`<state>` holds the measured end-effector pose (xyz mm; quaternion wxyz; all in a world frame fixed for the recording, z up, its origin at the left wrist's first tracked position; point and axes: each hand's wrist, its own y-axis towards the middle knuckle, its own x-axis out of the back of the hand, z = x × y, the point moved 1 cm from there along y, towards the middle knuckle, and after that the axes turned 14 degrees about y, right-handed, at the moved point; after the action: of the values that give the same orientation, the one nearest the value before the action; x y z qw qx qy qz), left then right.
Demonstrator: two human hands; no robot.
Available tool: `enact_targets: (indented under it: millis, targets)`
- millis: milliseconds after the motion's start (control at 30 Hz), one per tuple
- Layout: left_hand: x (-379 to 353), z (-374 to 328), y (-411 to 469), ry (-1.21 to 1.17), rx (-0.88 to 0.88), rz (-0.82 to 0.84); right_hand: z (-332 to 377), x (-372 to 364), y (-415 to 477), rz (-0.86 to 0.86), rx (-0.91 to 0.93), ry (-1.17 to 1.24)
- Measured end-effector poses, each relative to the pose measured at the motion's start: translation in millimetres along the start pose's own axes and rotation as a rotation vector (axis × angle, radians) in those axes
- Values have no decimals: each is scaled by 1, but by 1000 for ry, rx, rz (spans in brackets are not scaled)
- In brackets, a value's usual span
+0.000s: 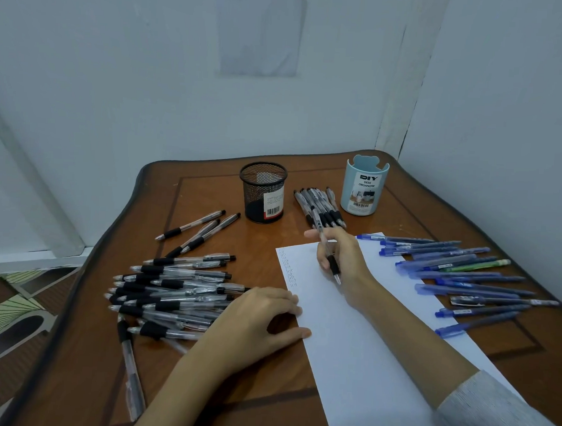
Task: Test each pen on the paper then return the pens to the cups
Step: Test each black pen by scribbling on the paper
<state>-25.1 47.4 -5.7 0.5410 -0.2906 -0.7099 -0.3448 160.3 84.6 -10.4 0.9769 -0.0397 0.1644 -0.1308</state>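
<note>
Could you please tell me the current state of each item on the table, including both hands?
Mesh cup: upright, no pens showing inside.
Blue organizer: upright, inside hidden.
Paper: flat, small marks near top-left.
Held pen: gripped by right hand, tip toward paper.
Left hand: rests on paper's edge, holding nothing.
Black pens: loose pile, left of paper.
Blue pens: loose, along paper's right edge.

The scribbles [289,268] at the top of the paper [348,330] are way too tiny to read, same with the print on the wall sheet [260,32], which the top edge chops off anyway. Paper runs off the bottom. The left grip [258,319] covers the ends of some pens in the black pile [171,288]; the right grip [345,258] hides the middle of its pen [333,267]. The sleeve [497,416] gets cut at the corner.
</note>
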Motion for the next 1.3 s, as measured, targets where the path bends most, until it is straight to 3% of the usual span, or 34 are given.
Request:
enact_targets:
  millis: [67, 233, 333, 500, 733, 867, 967, 1100, 1200, 1300]
  targets:
    - [0, 0, -1, 5, -2, -6, 5, 6, 7, -38, -13, -21]
    - [-1, 0, -1, 13, -5, -33, 24, 19, 31, -123, 191, -537]
    - [-2, 0, 0, 3, -11, -42, 35, 17, 48, -168, 318, -725]
    - [-2, 2, 1, 6, -11, -35, 39, 9, 88, -201, 439, -903]
    - [-3, 3, 2, -2, -15, -33, 29, 3, 110, -176, 428, -1079]
    - [-1, 2, 2, 7, -19, -31, 25, 0, 98, -173, 572, -1112]
    - [-1, 2, 2, 7, -18, -42, 19, -9, 85, -38, 741, -973]
    - [0, 3, 1, -4, -6, -32, 4, -38, 76, 309, 738, -919]
    - [1, 5, 1, -9, -6, -45, -7, -61, 81, 529, 721, -1023]
    - [1, 7, 1, -24, -6, -47, -13, -80, 91, 621, 674, -1194]
